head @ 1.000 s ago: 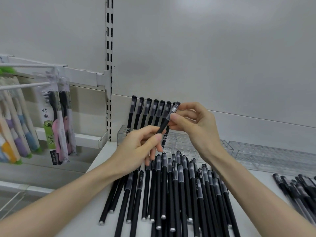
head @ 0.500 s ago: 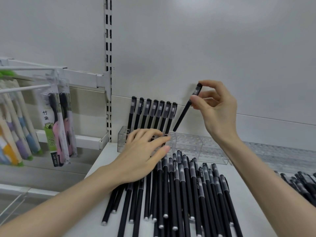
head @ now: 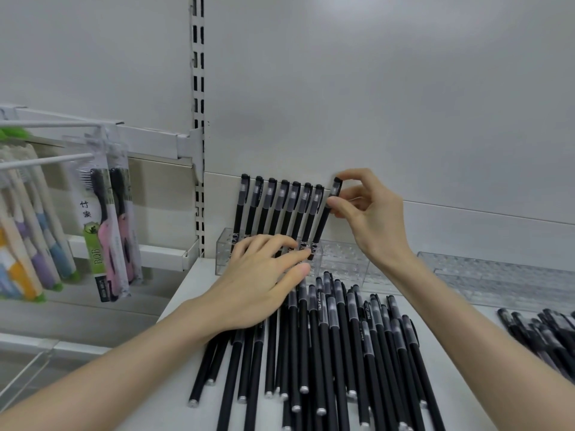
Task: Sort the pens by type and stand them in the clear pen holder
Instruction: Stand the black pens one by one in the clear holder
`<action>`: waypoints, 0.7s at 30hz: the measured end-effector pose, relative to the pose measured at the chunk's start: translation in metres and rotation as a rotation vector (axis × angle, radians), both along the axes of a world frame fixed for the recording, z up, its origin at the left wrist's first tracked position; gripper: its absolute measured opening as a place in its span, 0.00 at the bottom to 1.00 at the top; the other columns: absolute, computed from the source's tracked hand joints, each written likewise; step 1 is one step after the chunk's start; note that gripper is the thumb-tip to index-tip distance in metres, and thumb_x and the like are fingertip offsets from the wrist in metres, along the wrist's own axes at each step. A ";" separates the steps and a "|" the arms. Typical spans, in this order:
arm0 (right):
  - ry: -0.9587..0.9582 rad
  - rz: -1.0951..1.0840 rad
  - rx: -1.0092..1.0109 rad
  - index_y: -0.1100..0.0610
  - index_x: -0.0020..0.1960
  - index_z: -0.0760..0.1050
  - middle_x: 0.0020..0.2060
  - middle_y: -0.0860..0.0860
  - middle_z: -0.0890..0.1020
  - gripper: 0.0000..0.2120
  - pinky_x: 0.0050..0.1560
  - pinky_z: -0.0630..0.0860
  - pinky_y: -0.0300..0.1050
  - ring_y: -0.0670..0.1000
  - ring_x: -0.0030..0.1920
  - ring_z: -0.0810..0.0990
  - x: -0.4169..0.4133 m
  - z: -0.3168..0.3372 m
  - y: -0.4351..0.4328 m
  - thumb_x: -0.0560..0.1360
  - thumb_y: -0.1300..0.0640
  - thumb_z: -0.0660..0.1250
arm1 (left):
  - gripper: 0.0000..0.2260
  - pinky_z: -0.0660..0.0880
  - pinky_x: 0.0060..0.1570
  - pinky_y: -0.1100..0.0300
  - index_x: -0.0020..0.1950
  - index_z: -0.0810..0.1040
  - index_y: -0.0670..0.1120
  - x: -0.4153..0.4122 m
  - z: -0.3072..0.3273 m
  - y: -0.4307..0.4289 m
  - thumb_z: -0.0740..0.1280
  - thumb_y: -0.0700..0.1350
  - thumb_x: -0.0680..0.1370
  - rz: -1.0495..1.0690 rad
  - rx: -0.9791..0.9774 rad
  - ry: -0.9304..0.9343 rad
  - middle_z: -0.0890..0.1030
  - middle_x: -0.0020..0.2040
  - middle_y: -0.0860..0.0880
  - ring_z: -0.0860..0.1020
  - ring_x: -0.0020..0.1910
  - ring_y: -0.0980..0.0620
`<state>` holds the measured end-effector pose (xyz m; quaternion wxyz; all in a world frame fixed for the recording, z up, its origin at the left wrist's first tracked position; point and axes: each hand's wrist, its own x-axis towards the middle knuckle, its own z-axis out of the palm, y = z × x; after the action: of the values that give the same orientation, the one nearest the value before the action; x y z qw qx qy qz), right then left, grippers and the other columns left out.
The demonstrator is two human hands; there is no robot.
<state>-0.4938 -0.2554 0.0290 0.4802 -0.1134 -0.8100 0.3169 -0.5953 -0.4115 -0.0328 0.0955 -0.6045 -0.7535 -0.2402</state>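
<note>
A clear pen holder (head: 345,259) stands at the back of the white shelf. Several black pens (head: 273,209) stand in its left holes, leaning on the back wall. My right hand (head: 370,213) pinches the cap end of another black pen (head: 325,219), whose lower tip sits in the holder just right of that row. My left hand (head: 264,281) lies flat with fingers straight on the top ends of a pile of black pens (head: 336,343) lying on the shelf in front of the holder.
More clear holders (head: 497,278) run along the back to the right. A second group of dark pens (head: 547,334) lies at the right edge. Packaged toothbrushes (head: 105,231) hang from hooks on the left, beyond the shelf edge (head: 174,300).
My right hand lifted the pen away from my left hand, then lowered it into the holder beside the standing row. My left hand let go and dropped flat onto the pile.
</note>
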 end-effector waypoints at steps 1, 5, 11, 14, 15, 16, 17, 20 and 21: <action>-0.010 -0.001 0.007 0.49 0.51 0.74 0.36 0.53 0.82 0.14 0.45 0.82 0.47 0.50 0.38 0.83 0.000 0.001 0.001 0.73 0.64 0.71 | 0.33 0.45 0.64 0.64 0.72 0.64 0.60 0.000 0.000 0.000 0.36 0.65 0.73 0.000 -0.003 -0.001 0.65 0.68 0.61 0.54 0.68 0.62; -0.059 0.002 0.018 0.50 0.52 0.75 0.34 0.53 0.82 0.13 0.46 0.81 0.48 0.48 0.36 0.83 0.000 0.006 0.002 0.72 0.64 0.72 | 0.33 0.45 0.66 0.63 0.72 0.64 0.60 0.001 0.000 0.001 0.35 0.65 0.73 -0.001 -0.010 -0.008 0.65 0.67 0.61 0.56 0.68 0.60; -0.126 -0.014 0.037 0.50 0.53 0.76 0.34 0.51 0.82 0.13 0.47 0.81 0.50 0.48 0.36 0.83 -0.001 -0.002 0.001 0.73 0.64 0.71 | 0.34 0.46 0.66 0.61 0.72 0.64 0.60 0.002 0.000 0.000 0.35 0.65 0.72 0.008 -0.015 0.002 0.64 0.67 0.62 0.56 0.68 0.60; -0.116 -0.031 0.044 0.50 0.53 0.76 0.34 0.51 0.82 0.13 0.47 0.80 0.52 0.49 0.37 0.83 0.000 -0.005 0.001 0.73 0.63 0.71 | 0.34 0.46 0.66 0.62 0.72 0.64 0.60 0.002 0.000 0.001 0.35 0.65 0.72 0.012 -0.013 -0.001 0.64 0.67 0.61 0.56 0.68 0.60; -0.118 -0.041 0.051 0.51 0.54 0.76 0.34 0.50 0.82 0.13 0.47 0.80 0.52 0.49 0.38 0.82 0.000 -0.005 0.001 0.73 0.63 0.71 | 0.34 0.46 0.66 0.61 0.72 0.64 0.60 0.002 0.000 0.001 0.35 0.64 0.72 0.014 -0.013 0.000 0.65 0.67 0.61 0.56 0.68 0.60; -0.125 -0.054 0.064 0.51 0.55 0.77 0.35 0.49 0.82 0.13 0.48 0.80 0.52 0.49 0.38 0.82 0.000 -0.006 0.000 0.73 0.62 0.71 | 0.34 0.46 0.66 0.62 0.72 0.64 0.59 0.003 0.000 0.001 0.35 0.64 0.72 0.016 -0.011 0.005 0.65 0.67 0.61 0.56 0.68 0.60; -0.134 -0.068 0.083 0.51 0.55 0.77 0.35 0.48 0.82 0.13 0.48 0.79 0.51 0.48 0.38 0.81 0.000 -0.006 0.000 0.73 0.61 0.71 | 0.34 0.46 0.66 0.62 0.72 0.65 0.59 0.003 0.000 0.001 0.35 0.64 0.72 0.019 -0.007 0.014 0.65 0.67 0.61 0.57 0.67 0.60; -0.149 -0.105 0.142 0.51 0.58 0.77 0.38 0.47 0.81 0.13 0.47 0.78 0.46 0.45 0.38 0.80 0.003 -0.007 -0.002 0.74 0.60 0.71 | 0.33 0.47 0.65 0.61 0.70 0.68 0.59 0.006 0.001 0.001 0.36 0.64 0.73 0.040 0.020 0.022 0.67 0.64 0.62 0.60 0.66 0.60; -0.155 -0.123 0.151 0.52 0.58 0.77 0.39 0.46 0.81 0.13 0.46 0.77 0.43 0.44 0.39 0.79 0.005 -0.006 -0.003 0.74 0.59 0.70 | 0.31 0.47 0.66 0.60 0.69 0.69 0.59 0.007 0.002 0.002 0.37 0.63 0.74 0.051 0.031 0.010 0.68 0.63 0.62 0.62 0.65 0.60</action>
<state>-0.4886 -0.2582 0.0226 0.4421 -0.1507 -0.8576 0.2152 -0.5880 -0.4097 -0.0307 0.1148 -0.5848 -0.7643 -0.2462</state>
